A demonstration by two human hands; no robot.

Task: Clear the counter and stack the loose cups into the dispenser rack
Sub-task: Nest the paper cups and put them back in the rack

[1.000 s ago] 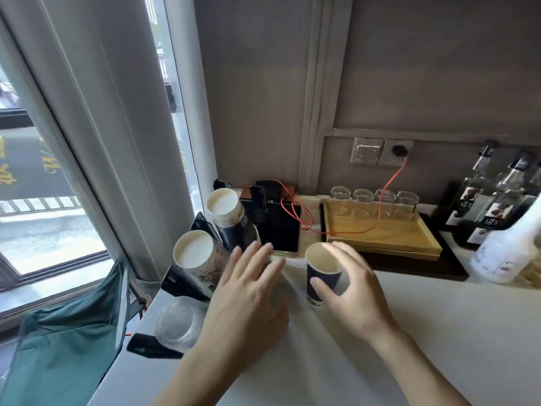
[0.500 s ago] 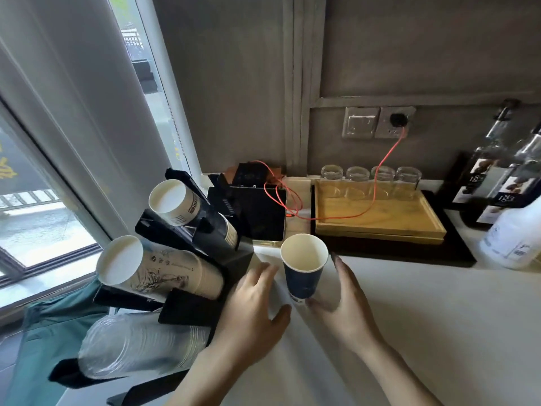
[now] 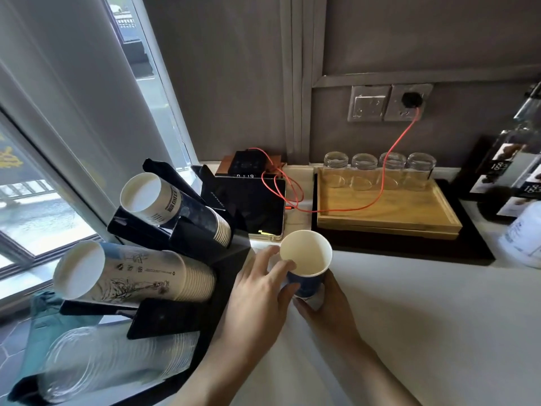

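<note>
A loose blue paper cup [image 3: 306, 263] with a white inside is tilted toward me just above the white counter [image 3: 424, 312]. My right hand [image 3: 325, 309] cups it from below and behind. My left hand [image 3: 257, 291] grips its rim and left side with thumb and fingers. To the left stands the black dispenser rack [image 3: 202, 241], holding a dark blue cup stack [image 3: 172, 205] on top, a white printed cup stack [image 3: 131, 273] in the middle and a clear plastic cup stack [image 3: 111, 358] at the bottom, all lying on their sides.
A black tablet-like device [image 3: 251, 209] with a red cable [image 3: 389, 159] stands behind the cup. A wooden tray [image 3: 389, 212] with several glass jars [image 3: 377, 174] sits on a black mat. Bottles [image 3: 515, 168] and a white spray bottle [image 3: 524, 235] stand at the right. A window is at the left.
The view has moved closer and lower. The cup has tipped toward me and risen slightly. My left hand has moved from beside the cup onto its rim.
</note>
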